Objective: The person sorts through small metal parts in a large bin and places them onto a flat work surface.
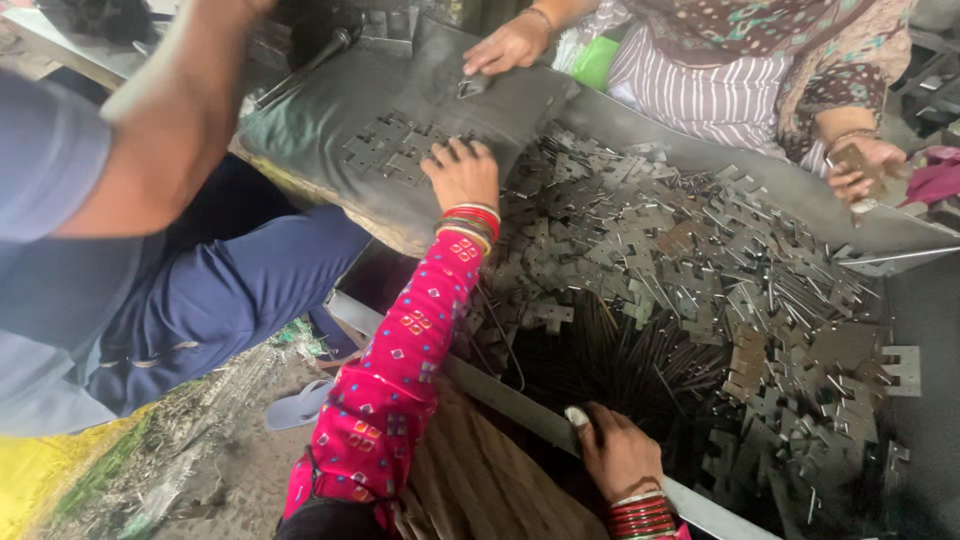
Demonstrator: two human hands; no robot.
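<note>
My left hand (pixel 461 172), on a pink patterned sleeve with red and gold bangles, lies palm down with its fingers apart on several flat cross-shaped metal pieces (pixel 392 148). These are laid out on a dark sack (pixel 330 110). My right hand (pixel 617 452), also with red bangles, grips the grey metal rim (pixel 500 395) of a big tray, thumb on top. The tray holds a large heap of the same metal pieces (pixel 690 260) and thin rods (pixel 610 365).
A person in blue (pixel 120 250) sits at the left with a raised arm over the sack. Opposite me, a person in patterned clothes rests one hand (pixel 510 45) on the sack and holds a metal piece in the other (pixel 860 165). A sandal (pixel 300 405) lies on the dirty floor.
</note>
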